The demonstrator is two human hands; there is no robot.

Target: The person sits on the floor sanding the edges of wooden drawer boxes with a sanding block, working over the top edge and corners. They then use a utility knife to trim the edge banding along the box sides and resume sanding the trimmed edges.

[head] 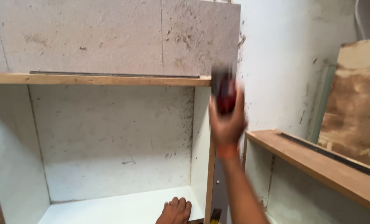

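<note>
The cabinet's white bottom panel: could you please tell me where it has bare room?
The white bottom panel is bare from the left side wall across to the foot near its right front corner. That corner, beside the upright divider, is crowded.

One red and black tool (225,93), two wooden shelves (98,79), two metal rails (114,74), one plywood sheet (355,103)

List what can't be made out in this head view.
- Dark red and black object in the right hand: motion blur hides its kind and shape.
- Left hand: bottom edge cuts it off at the knuckles, resting on the cabinet's white floor.
- Dark strip on the right wooden shelf: runs off frame.
</note>
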